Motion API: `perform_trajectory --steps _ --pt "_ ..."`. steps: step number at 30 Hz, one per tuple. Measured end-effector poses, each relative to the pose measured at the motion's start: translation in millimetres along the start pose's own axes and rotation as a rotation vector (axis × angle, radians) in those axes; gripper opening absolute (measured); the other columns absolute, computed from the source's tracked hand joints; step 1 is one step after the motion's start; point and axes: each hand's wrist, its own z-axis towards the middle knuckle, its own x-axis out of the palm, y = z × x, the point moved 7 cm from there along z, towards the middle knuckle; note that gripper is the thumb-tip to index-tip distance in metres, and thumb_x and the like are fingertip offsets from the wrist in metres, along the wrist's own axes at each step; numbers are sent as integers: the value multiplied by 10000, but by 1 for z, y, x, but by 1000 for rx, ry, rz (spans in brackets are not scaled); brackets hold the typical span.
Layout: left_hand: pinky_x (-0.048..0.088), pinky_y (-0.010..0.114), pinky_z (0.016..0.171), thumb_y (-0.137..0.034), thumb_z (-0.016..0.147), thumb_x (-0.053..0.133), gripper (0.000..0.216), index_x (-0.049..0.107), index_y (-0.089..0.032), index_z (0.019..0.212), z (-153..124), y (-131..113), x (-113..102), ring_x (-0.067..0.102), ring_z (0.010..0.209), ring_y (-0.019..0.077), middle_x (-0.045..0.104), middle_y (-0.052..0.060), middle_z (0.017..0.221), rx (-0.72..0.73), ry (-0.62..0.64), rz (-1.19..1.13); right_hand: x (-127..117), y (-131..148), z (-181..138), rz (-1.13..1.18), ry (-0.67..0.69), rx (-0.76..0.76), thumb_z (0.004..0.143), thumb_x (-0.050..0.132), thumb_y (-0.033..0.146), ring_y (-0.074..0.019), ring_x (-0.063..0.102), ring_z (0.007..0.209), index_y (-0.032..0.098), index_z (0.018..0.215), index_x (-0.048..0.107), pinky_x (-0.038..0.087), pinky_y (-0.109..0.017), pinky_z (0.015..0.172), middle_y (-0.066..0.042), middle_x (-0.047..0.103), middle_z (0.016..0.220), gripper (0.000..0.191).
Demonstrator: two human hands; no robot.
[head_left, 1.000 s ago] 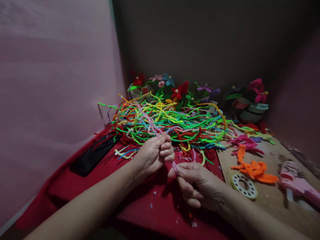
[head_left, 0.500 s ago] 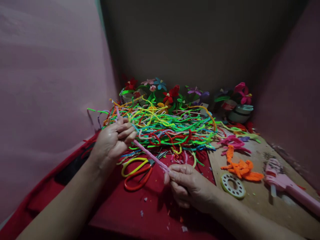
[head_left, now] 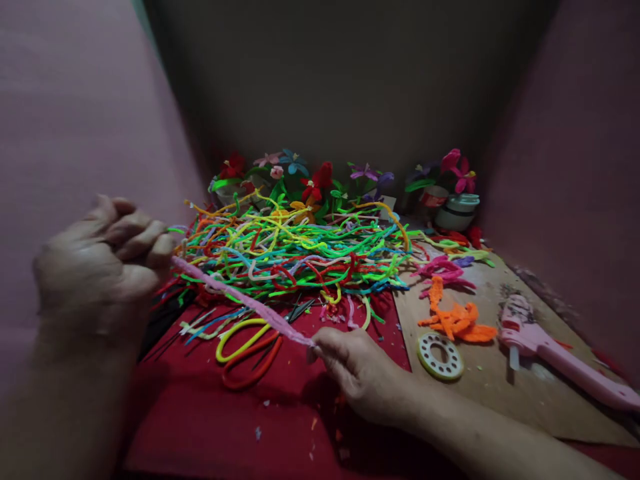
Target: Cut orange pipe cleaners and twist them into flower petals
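A pink pipe cleaner (head_left: 245, 298) is stretched between my two hands, slanting down to the right. My left hand (head_left: 107, 260) is raised at the left, its fingers curled closed around the upper end. My right hand (head_left: 357, 373) pinches the lower end between thumb and forefinger, low over the red cloth. Beneath the pink strand lie scissors (head_left: 243, 327) with one yellow and one orange-red handle loop. Behind them spreads a big tangled heap of pipe cleaners (head_left: 300, 253) in green, yellow, red, blue and other colours.
A pink glue gun (head_left: 555, 353) rests on a brown board (head_left: 487, 400) at the right. Near it are a round holed disc (head_left: 441, 357), orange fuzzy pieces (head_left: 457, 320) and magenta ones (head_left: 445, 270). Fuzzy flowers (head_left: 313, 187) and a pale jar (head_left: 457, 212) stand at the back.
My left hand has moved left and closer to the camera, and more of the pink pipe cleaner shows between my hands. The view has shifted slightly to the right.
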Motion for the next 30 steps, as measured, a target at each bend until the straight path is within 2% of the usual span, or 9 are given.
perform_trajectory --steps 2,6,8,11,14,17,21,26,30 --pt "247 162 334 -226 921 367 260 445 -158 682 6 -10 -2 206 339 34 301 -89 389 85 130 90 4 3 -2 -290 0 -96 709 450 103 -97 397 503 162 837 552 205 -232 481 17 514 588 174" --pt "256 173 347 -123 913 316 279 455 -155 674 15 -13 -17 255 360 44 341 -73 407 102 73 235 13 -1 -4 -623 -9 -189 635 468 63 -125 475 519 167 804 535 170 -263 479 -9 591 616 210" --pt "251 171 357 -85 882 359 258 465 -157 658 13 -13 -17 278 373 42 348 -67 427 151 84 294 13 -3 -4 -660 -42 -219 656 450 53 -125 487 507 170 769 527 191 -261 481 -9 593 596 180" --pt "293 164 411 -57 818 470 163 524 -157 700 7 -10 -14 371 439 43 445 -55 513 199 166 457 10 0 -6 -622 -103 -291 721 416 49 -125 516 532 168 795 533 236 -250 494 -18 613 624 183" --pt "322 158 457 -93 746 587 56 600 -148 741 8 -1 -21 420 479 47 519 -46 555 196 190 776 10 4 -8 -629 -125 -371 754 394 34 -130 524 560 160 878 551 261 -252 517 -26 616 649 236" --pt "363 164 520 -167 685 652 27 654 -150 705 15 11 -31 477 537 72 577 -32 574 172 250 1157 13 3 -8 -728 -97 -359 737 411 9 -139 501 566 168 887 576 273 -265 542 -22 596 640 275" --pt "411 223 690 -227 652 637 77 674 -187 706 27 26 -43 571 718 151 661 1 735 160 344 1549 13 3 -8 -789 -94 -319 729 444 0 -159 506 648 177 870 603 306 -276 602 -42 609 716 276" --pt "378 236 618 -318 630 597 145 660 -210 705 33 36 -55 560 686 176 650 24 739 205 447 1879 12 2 -6 -816 -106 -282 700 476 -14 -179 502 693 173 862 623 344 -292 669 -48 614 750 288" --pt "369 238 616 -344 678 495 214 650 -197 691 38 28 -62 558 675 178 645 25 693 222 339 1974 14 1 -6 -843 -91 -263 683 490 -17 -191 513 718 171 880 632 372 -310 705 -48 618 762 307"
